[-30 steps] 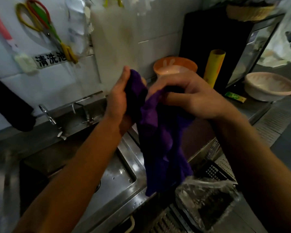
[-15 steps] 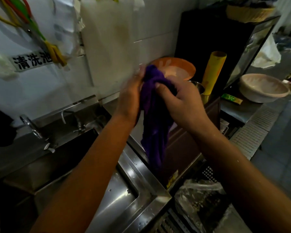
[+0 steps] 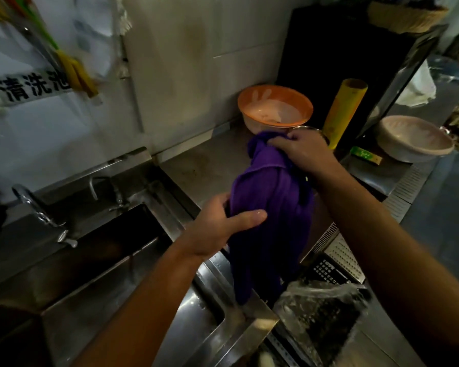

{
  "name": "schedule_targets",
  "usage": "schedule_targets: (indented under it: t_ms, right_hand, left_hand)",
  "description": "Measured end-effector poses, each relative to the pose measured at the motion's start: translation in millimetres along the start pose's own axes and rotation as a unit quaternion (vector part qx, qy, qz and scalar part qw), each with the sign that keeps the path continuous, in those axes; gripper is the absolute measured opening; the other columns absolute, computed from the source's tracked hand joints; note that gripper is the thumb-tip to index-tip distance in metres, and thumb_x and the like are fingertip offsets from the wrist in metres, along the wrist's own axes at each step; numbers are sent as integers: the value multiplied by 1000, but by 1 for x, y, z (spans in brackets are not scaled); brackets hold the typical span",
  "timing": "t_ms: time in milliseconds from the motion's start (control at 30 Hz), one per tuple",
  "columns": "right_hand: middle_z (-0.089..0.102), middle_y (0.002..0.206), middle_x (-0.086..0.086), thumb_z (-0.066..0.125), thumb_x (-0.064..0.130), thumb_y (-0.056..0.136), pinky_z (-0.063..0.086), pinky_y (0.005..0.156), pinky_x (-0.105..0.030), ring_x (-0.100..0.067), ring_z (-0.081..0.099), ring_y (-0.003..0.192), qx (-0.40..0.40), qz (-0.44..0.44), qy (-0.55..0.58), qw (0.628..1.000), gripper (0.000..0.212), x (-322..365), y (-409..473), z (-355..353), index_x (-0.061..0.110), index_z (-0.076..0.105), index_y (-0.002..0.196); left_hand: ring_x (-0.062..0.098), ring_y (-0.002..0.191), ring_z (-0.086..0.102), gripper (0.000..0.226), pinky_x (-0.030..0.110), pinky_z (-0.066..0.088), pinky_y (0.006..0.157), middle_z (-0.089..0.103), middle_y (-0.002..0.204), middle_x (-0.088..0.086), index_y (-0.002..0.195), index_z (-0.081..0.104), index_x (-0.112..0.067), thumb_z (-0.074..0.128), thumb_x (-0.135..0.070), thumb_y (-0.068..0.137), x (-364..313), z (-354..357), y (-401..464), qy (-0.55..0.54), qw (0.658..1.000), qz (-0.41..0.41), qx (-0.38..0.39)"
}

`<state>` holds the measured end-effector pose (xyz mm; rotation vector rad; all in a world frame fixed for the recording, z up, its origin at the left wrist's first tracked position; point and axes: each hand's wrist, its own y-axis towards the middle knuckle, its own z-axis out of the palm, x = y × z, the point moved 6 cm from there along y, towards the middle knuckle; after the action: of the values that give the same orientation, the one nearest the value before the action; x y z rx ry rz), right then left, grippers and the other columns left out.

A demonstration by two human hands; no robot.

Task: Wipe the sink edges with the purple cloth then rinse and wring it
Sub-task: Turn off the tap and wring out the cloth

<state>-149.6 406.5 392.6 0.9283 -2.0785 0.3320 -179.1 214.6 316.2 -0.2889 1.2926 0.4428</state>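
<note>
The purple cloth point(image 3: 270, 207) hangs in the air above the right rim of the steel sink point(image 3: 210, 300). My right hand point(image 3: 300, 152) pinches its top end near the orange bowl. My left hand point(image 3: 217, 226) grips the cloth's left side lower down, thumb lying across the fabric. The cloth's bottom tip dangles close to the sink's front right corner. The sink basin point(image 3: 112, 255) lies dark to the left, below both forearms.
Two taps point(image 3: 40, 210) stand behind the basin. An orange bowl point(image 3: 274, 108), a yellow roll point(image 3: 342, 112) and a black cabinet point(image 3: 350, 64) crowd the counter at the back right. A pale bowl point(image 3: 414, 139) sits further right. A clear plastic bag point(image 3: 321, 308) lies over a black crate below the cloth.
The cloth was bunched between both hands up high; now the hands have come apart and lower, the right holding the top and the left sliding down its side. The view tilted down.
</note>
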Motion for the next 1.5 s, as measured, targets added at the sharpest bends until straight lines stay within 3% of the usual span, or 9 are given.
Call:
schedule_targets:
  t_ms: [100,167,333,500,767,900,1067,1300,1500]
  right_hand:
    - [66,94,0,71,43,87,52,74,-31,-18,65,91,56,56,4,997,30,-31,-4,16,18,63,101]
    - [68,114,-3,60,47,93,55,87,-36,-24,65,110,133,88,224,961,38,-39,-22,25,19,62,118]
    - [70,122,4,73,72,62,57,83,-28,-6,71,102,275,98,465,836,76,-69,-64,56,25,59,121]
    - [77,102,2,76,11,85,60,81,-24,-16,73,100,230,59,343,909,27,-84,-14,75,22,66,107]
    - [78,91,-5,77,6,82,62,77,-38,-22,76,86,178,158,387,891,18,-134,61,81,13,71,97]
    - [79,90,-4,75,5,83,61,73,-33,-21,76,85,211,198,436,852,17,-139,82,95,13,71,98]
    - [78,96,-7,73,5,85,61,78,-34,-24,75,92,231,193,458,837,19,-146,104,102,14,72,101]
    - [75,111,-5,78,4,80,59,88,-41,-24,72,104,255,184,428,847,43,-171,120,146,19,65,117]
    - [68,117,-2,82,5,77,58,87,-31,-18,68,107,261,143,296,908,63,-199,139,197,13,53,133]
  left_hand:
    - [24,99,72,19,37,56,87,77,98,4,92,80,-25,78,-15,76,-6,-1,9,-19,998,13,-52]
    - [26,100,71,14,37,55,89,75,100,8,93,78,-20,72,-13,82,-10,-1,17,-42,996,14,-73]
    - [30,102,72,21,36,57,86,74,106,18,112,66,-1,63,-6,91,-6,-11,45,-75,983,-11,-169]
    - [28,99,71,26,38,60,86,73,108,20,116,64,6,60,-5,93,13,-26,85,-124,961,-111,-222]
    - [22,67,74,31,32,62,62,75,88,9,97,70,-15,60,-44,95,30,-64,128,256,903,-203,-279]
    - [11,104,60,33,25,53,82,58,112,-8,106,66,-33,55,-60,91,41,-71,146,420,834,-118,-337]
    - [2,104,67,55,18,55,81,67,116,-10,122,59,-29,67,-57,76,52,-63,151,194,935,-89,-285]
    - [14,105,70,36,43,58,92,72,115,-2,114,62,-31,77,-19,84,119,-101,154,66,910,-125,-389]
    - [14,109,62,39,44,52,99,64,115,-8,118,56,-31,76,-31,85,152,-143,169,263,865,-189,-384]
